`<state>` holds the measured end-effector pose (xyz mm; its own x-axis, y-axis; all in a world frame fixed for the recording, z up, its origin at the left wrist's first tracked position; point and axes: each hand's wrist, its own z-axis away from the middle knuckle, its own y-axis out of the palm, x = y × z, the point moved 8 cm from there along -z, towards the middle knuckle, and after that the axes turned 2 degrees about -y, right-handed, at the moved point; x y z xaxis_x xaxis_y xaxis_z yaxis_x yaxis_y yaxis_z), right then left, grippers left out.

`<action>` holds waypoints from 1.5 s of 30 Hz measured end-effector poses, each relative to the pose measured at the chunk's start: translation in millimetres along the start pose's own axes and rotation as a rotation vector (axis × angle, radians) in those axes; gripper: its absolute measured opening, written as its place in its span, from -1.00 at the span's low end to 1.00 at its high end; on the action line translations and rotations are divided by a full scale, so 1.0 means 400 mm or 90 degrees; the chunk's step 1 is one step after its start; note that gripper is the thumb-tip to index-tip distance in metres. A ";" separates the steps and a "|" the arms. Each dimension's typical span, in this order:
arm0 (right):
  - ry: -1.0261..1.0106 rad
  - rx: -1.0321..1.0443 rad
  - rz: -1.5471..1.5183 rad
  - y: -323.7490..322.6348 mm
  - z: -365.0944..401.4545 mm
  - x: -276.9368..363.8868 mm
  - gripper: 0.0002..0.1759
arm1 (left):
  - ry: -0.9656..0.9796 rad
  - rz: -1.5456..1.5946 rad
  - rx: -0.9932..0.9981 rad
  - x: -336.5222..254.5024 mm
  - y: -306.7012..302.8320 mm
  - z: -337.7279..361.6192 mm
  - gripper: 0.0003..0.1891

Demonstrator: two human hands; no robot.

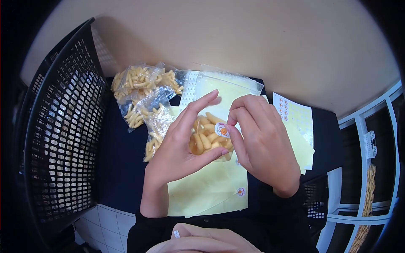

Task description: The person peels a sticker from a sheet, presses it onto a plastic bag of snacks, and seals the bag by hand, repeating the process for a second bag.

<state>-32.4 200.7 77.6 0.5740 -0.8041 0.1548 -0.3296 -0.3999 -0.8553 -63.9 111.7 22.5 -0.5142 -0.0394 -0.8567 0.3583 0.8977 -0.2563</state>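
Note:
Between my hands lies a clear plastic bag of pale yellow finger-shaped snacks (203, 141), on yellow sheets of paper (206, 185). My left hand (177, 147) is open at the bag's left side, its thumb stretched along the lower edge and its fingers raised above. A round white sticker (222, 130) with an orange print is pinched between the thumb and forefinger of my right hand (263, 141), over the right part of the bag. Another such sticker (240, 192) is on the paper near the front.
Several filled snack bags (145, 90) are heaped at the back left. Beside them stands a tall black plastic basket (63, 126). A sticker sheet (291, 110) lies at the right, and a clear plastic sleeve (232, 78) at the back against the wall (236, 33).

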 end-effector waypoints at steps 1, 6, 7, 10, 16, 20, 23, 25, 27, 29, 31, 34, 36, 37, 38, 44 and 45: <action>-0.003 -0.008 0.019 0.000 0.001 0.003 -0.85 | 0.006 0.000 -0.003 -0.002 -0.002 0.001 -0.20; -0.015 -0.078 0.068 -0.010 0.007 0.014 -0.83 | 0.025 0.051 -0.017 -0.016 -0.005 0.001 -0.19; -0.013 -0.102 0.092 -0.016 0.009 0.017 -0.82 | 0.028 0.091 -0.026 -0.018 -0.008 0.002 -0.20; 0.002 -0.118 0.105 -0.018 0.013 0.020 -0.82 | 0.045 0.114 -0.035 -0.028 -0.014 0.007 -0.22; 0.018 -0.239 0.069 -0.042 0.030 0.028 -0.81 | 0.041 0.167 -0.097 -0.041 -0.027 0.012 -0.33; 0.088 -0.349 -0.253 -0.039 0.051 -0.030 -0.70 | 0.062 0.140 -0.112 -0.053 -0.022 0.015 -0.36; 0.162 -0.304 -0.438 -0.007 0.061 -0.050 -0.65 | 0.085 0.142 -0.103 -0.064 -0.017 0.018 -0.34; 0.124 -0.314 -0.580 0.022 0.061 -0.065 -0.62 | 0.080 0.154 -0.087 -0.064 -0.008 0.017 -0.32; 0.144 -0.308 -0.602 0.020 0.066 -0.070 -0.62 | 0.083 0.158 -0.081 -0.068 -0.003 0.018 -0.32; 0.162 -0.299 -0.625 0.017 0.068 -0.079 -0.61 | 0.086 0.162 -0.078 -0.068 -0.001 0.015 -0.31; 0.177 -0.253 -0.644 0.026 0.075 -0.081 -0.56 | 0.099 0.140 -0.065 -0.068 0.004 0.016 -0.31; 0.171 -0.215 -0.633 0.016 0.080 -0.066 -0.49 | 0.066 0.177 -0.055 -0.062 0.014 0.015 -0.31; 0.170 -0.198 -0.648 0.024 0.084 -0.071 -0.44 | 0.050 0.165 -0.062 -0.064 0.016 0.013 -0.31; 0.168 -0.182 -0.663 0.029 0.086 -0.072 -0.39 | 0.036 0.153 -0.068 -0.060 0.015 0.013 -0.31; 0.169 -0.180 -0.667 0.026 0.086 -0.076 -0.39 | 0.033 0.151 -0.070 -0.056 0.011 0.013 -0.31; 0.171 -0.356 -0.331 -0.061 0.109 -0.191 -0.44 | 0.134 0.065 -0.287 -0.062 -0.182 0.058 -0.28; 0.167 -0.353 -0.333 -0.037 0.109 -0.215 -0.44 | 0.138 0.026 -0.314 -0.065 -0.213 0.071 -0.27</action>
<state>-44.2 295.0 55.2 0.5849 -0.5020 0.6372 -0.4305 -0.8578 -0.2806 -58.8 23.8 53.8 -0.6758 0.0444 -0.7357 -0.0005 0.9982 0.0606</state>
